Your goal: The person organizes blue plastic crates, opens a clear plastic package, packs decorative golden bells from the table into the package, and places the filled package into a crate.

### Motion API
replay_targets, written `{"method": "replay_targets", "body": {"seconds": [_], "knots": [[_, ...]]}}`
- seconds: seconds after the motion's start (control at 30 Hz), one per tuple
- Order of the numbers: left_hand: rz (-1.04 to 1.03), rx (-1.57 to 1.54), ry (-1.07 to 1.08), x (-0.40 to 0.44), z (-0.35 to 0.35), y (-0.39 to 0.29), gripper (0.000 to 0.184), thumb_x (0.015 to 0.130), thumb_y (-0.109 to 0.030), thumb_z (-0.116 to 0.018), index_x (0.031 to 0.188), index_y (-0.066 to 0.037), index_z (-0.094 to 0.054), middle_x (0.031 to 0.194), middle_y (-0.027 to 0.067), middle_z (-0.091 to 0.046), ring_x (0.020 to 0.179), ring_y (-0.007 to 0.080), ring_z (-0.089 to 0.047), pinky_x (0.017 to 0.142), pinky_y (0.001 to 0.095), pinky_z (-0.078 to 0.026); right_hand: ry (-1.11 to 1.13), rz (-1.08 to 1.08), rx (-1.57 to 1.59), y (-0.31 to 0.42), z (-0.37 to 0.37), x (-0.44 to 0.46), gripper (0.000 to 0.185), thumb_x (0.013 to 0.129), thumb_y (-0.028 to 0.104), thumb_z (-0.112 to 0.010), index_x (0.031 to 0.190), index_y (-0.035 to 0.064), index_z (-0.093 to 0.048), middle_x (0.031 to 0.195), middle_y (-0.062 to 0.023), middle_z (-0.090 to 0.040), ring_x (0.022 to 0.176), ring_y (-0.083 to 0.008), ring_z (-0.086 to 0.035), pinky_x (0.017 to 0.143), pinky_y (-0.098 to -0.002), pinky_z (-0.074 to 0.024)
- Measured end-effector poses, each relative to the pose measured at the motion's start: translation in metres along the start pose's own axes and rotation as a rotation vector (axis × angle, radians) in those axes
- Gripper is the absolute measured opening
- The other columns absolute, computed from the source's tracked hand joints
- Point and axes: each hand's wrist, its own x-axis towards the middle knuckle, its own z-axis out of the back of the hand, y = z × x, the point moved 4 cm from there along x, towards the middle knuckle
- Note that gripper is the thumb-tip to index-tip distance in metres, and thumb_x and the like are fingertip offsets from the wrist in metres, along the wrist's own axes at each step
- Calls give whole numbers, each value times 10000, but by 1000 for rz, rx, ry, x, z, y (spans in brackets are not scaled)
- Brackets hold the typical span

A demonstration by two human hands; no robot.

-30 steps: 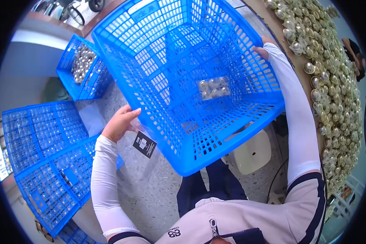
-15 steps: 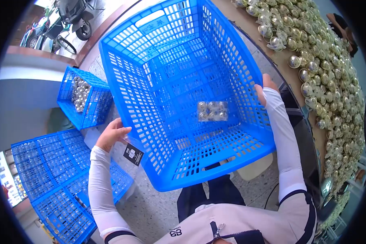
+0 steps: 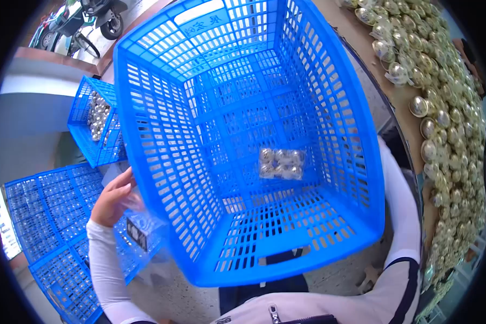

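Note:
A large blue plastic basket (image 3: 302, 243) fills the middle of the view, tilted so its inside faces me. One clear pack of small shiny balls (image 3: 281, 163) lies inside on its bottom. At the basket's left side is my left hand (image 3: 113, 199), fingers closed on a clear plastic bag (image 3: 146, 222) with a black label (image 3: 136, 234) and touching the basket's edge. My right hand is hidden behind the basket's right wall; only the white sleeve (image 3: 402, 205) shows.
Shiny gold balls in clear wrap (image 3: 443, 119) cover a brown table (image 3: 407, 100) on the right. A smaller blue basket (image 3: 83, 132) of silver balls stands at left, with filled blue crates (image 3: 48, 216) below it. Parked two-wheelers (image 3: 86, 24) show at upper left.
The basket has come nearer and lower in view. My left hand has moved left and down with the bag. My right hand, seen earlier on the right rim, is now hidden.

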Motion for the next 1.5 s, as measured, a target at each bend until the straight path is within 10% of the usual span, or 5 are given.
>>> {"method": "replay_targets", "body": {"seconds": [0.1,0.5,0.93,1.5], "knots": [[98,64,-158,5,-13,-4,588,820,-260,-590,1297,32,-406,1078,132,-602,651,164,-638,583,280,-523,-105,21,-204,-66,-7,37,609,886,376,-543,1347,30,-348,1184,-142,-555,1052,-220,-554,885,-323,-452],[484,468,-463,34,-21,-41,360,834,-109,-525,1181,-14,-520,998,67,-600,695,172,-617,603,322,-531,-238,221,-310,-110,-54,10,557,873,344,-558,1305,37,-388,1140,-128,-563,1013,-212,-558,858,-317,-455],[292,328,-437,35,-40,-49,265,831,-121,-548,1051,22,-579,994,104,-638,900,205,-605,837,366,-465,-328,278,-217,-122,-44,-11,501,858,309,-575,1259,45,-431,1092,-112,-572,970,-204,-562,828,-312,-458],[39,295,-399,54,-62,-80,183,808,-220,-586,914,-71,-592,800,46,-636,651,160,-612,588,315,-513,-500,248,-287,-119,-36,-66,430,840,263,-596,1199,56,-487,1029,-91,-583,914,-193,-568,790,-304,-463]]}}
